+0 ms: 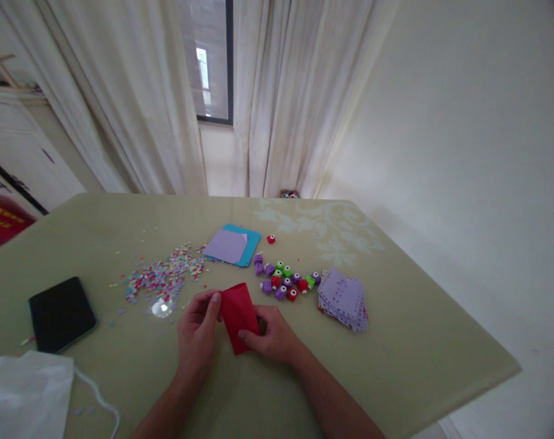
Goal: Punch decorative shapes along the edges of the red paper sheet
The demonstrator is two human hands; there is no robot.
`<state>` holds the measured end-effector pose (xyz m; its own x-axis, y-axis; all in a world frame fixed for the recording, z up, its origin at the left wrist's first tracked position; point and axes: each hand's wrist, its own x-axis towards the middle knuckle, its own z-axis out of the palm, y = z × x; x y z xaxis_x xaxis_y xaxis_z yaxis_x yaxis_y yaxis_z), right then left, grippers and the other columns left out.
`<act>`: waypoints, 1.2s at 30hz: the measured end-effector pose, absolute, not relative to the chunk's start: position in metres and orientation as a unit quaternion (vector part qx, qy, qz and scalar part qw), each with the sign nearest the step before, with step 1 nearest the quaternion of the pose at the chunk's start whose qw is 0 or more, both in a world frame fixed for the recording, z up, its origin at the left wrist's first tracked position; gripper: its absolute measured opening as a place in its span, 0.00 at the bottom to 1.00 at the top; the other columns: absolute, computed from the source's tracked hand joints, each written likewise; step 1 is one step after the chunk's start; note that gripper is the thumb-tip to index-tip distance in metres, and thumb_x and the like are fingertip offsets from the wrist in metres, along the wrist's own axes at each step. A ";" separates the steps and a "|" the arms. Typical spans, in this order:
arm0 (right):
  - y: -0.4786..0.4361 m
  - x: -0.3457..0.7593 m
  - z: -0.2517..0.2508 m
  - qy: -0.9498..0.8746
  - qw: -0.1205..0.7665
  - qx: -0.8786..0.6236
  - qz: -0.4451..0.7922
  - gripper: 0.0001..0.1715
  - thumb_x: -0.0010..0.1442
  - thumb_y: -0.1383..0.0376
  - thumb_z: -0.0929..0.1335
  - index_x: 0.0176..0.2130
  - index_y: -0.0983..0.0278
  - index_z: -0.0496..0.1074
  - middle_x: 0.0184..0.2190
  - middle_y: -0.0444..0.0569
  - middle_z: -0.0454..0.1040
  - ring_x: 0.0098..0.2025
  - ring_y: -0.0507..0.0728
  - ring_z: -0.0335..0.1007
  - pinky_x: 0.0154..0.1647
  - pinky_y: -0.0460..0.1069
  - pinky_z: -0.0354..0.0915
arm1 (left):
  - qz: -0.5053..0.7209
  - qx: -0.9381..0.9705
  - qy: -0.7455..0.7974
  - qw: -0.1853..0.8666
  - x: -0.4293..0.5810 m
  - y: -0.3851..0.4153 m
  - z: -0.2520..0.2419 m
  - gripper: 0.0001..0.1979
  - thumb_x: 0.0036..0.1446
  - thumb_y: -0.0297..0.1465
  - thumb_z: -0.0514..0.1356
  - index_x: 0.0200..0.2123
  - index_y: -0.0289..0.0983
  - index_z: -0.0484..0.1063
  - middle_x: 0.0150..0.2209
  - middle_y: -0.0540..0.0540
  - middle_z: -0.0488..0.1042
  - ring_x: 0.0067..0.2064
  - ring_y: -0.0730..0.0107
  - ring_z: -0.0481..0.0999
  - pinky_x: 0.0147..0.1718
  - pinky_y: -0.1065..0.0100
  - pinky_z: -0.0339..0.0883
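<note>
A red folded piece of paper (239, 314) is held tilted above the table between both my hands. My left hand (198, 332) pinches its upper left corner between thumb and fingers. Around its lower right edge, my right hand (273, 335) is closed, thumb pressed on the front and fingers behind. Just beyond the paper lie several small paper punches (286, 281) in purple, green and red. To their right sits a loose stack of light purple paper with punched holes (343, 299). Uncut purple sheets (226, 246) rest on blue ones (249, 247) farther back.
Colourful confetti pieces (164, 274) are scattered left of centre. A black flat device (61, 314) lies at the left, with a white drawstring bag (27, 393) nearer me. One red punch (271, 239) stands apart. The table's right edge runs beside a white wall.
</note>
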<state>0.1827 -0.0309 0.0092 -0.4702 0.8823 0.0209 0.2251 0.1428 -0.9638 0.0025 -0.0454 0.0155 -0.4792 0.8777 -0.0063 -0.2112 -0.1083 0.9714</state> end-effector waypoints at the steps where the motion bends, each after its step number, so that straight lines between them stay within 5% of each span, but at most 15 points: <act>1: -0.031 0.183 0.009 -0.687 0.320 -0.402 0.513 0.10 0.57 0.60 0.75 0.35 0.65 0.78 0.28 0.42 0.73 0.28 0.51 0.59 0.28 0.46 0.56 | 0.675 0.317 0.533 0.400 0.002 -0.045 0.016 0.25 0.52 0.54 0.76 0.38 0.38 0.81 0.30 0.50 0.77 0.29 0.70 0.71 0.28 0.72 0.68; 14: -0.032 0.183 0.016 -0.659 0.328 -0.390 0.553 0.20 0.59 0.52 0.77 0.43 0.65 0.81 0.31 0.44 0.75 0.29 0.53 0.62 0.30 0.47 0.60 | 0.655 0.334 0.549 0.397 0.001 -0.046 0.014 0.24 0.54 0.53 0.75 0.39 0.38 0.82 0.31 0.48 0.79 0.30 0.68 0.73 0.29 0.71 0.70; 36: -0.031 0.182 0.014 -0.657 0.335 -0.380 0.558 0.20 0.59 0.53 0.78 0.43 0.65 0.82 0.30 0.43 0.74 0.29 0.52 0.60 0.30 0.47 0.58 | 0.656 0.332 0.548 0.399 0.001 -0.045 0.010 0.24 0.53 0.53 0.75 0.38 0.38 0.82 0.31 0.48 0.80 0.31 0.68 0.74 0.29 0.71 0.71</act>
